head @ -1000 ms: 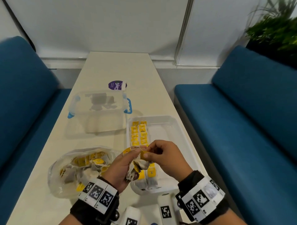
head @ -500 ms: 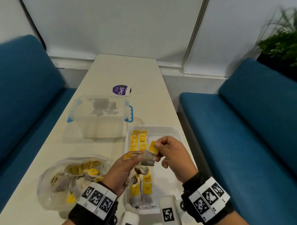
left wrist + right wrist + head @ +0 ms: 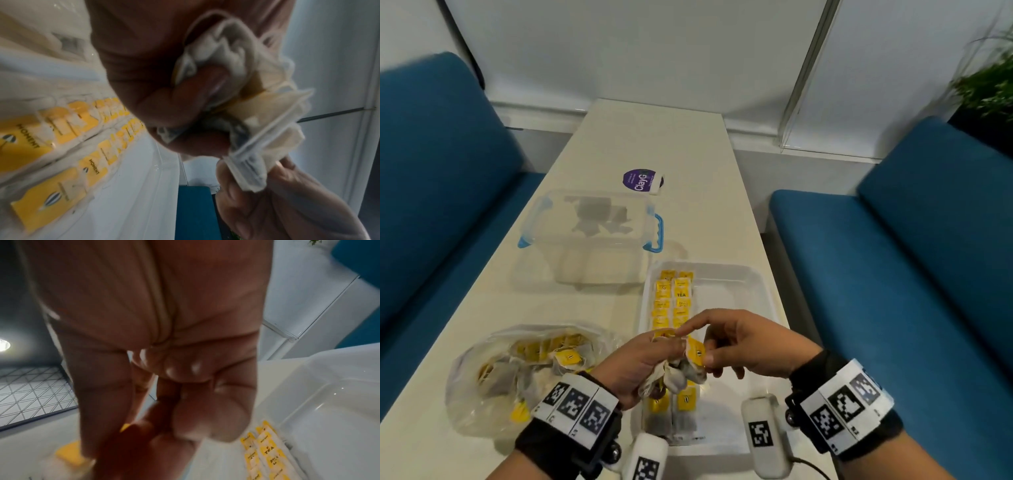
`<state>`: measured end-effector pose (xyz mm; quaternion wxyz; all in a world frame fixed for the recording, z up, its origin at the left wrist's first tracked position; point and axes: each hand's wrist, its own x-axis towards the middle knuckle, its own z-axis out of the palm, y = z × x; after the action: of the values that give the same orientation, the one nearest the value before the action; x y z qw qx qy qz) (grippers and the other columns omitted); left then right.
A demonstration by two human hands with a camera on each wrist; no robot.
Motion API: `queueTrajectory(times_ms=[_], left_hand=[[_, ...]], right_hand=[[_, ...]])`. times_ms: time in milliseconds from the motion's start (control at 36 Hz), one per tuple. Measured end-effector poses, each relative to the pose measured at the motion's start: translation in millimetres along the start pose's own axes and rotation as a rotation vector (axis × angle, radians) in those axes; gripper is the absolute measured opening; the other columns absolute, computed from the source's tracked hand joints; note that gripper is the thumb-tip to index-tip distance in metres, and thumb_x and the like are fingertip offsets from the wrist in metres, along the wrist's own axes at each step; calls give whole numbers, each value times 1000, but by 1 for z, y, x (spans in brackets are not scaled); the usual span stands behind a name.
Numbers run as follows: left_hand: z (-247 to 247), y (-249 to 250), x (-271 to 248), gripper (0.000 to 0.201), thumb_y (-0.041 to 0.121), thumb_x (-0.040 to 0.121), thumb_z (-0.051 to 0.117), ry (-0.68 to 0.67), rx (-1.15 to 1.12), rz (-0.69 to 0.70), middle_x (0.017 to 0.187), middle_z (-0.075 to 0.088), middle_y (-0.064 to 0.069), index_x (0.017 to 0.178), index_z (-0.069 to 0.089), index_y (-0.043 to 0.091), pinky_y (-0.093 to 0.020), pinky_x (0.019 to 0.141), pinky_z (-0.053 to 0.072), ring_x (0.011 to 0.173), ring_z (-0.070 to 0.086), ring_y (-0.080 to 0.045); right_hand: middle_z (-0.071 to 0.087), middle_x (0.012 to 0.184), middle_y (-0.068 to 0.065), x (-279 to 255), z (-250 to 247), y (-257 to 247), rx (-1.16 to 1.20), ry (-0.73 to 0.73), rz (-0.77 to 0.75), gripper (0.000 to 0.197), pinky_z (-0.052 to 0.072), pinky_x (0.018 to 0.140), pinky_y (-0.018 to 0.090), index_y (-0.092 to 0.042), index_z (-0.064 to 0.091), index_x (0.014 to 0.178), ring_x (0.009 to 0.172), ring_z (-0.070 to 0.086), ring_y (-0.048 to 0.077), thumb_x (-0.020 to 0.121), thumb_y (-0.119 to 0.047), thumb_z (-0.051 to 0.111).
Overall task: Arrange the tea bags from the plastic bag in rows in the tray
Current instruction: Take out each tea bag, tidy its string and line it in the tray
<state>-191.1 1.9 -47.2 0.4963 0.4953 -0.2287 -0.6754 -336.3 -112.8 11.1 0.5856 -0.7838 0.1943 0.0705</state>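
Observation:
My left hand (image 3: 671,353) grips a crumpled bunch of tea bags (image 3: 674,375) above the near half of the white tray (image 3: 760,287). My right hand (image 3: 705,347) pinches one yellow-tagged tea bag (image 3: 697,353) at the bunch's right side, its index finger stretched over my left hand. Two rows of tea bags (image 3: 673,303) lie along the tray's left side. The plastic bag (image 3: 482,387) with more tea bags lies left of the tray. The left wrist view shows my curled fingers (image 3: 197,84) on the bunch (image 3: 236,53) and the right hand (image 3: 267,203) pinching a bag (image 3: 252,172).
A clear lidded box (image 3: 589,236) with blue clasps stands behind the tray. Beyond it lies a purple-labelled round item (image 3: 641,180). Blue sofas (image 3: 914,274) flank the narrow table (image 3: 654,137). The tray's right half (image 3: 329,402) is bare.
My right hand has moved from above the bunch to its right side, still pinching a yellow-tagged bag, with the index finger now stretched out. My left hand keeps its grip.

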Motion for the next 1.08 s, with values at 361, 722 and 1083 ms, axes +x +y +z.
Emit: queueTrajectory(times_ms=[361, 722, 1083], left_hand=[[-4, -7, 1, 14, 32, 67, 73, 38, -93, -52, 57, 58, -4, 66, 69, 18, -16, 41, 21, 38, 44, -11], [0, 8, 9, 24, 23, 74, 69, 326, -50, 283, 64, 58, -10, 84, 64, 1, -15, 36, 34, 37, 50, -12], [2, 6, 23, 16, 7, 71, 71, 401, -45, 316, 48, 57, 2, 71, 56, 3, -14, 38, 38, 39, 52, -6]], right_hand=[[63, 74, -7, 6, -7, 4, 9, 107, -136, 20, 42, 48, 17, -24, 62, 75, 66, 57, 4, 79, -7, 73], [53, 63, 11, 31, -20, 4, 144, 403, -25, 12, 32, 42, 8, -14, 50, 82, 46, 47, 5, 92, -10, 57], [56, 78, 3, 47, -7, 21, 281, 439, 111, 34, 33, 40, 21, -17, 48, 92, 64, 53, 16, 75, -11, 77]])
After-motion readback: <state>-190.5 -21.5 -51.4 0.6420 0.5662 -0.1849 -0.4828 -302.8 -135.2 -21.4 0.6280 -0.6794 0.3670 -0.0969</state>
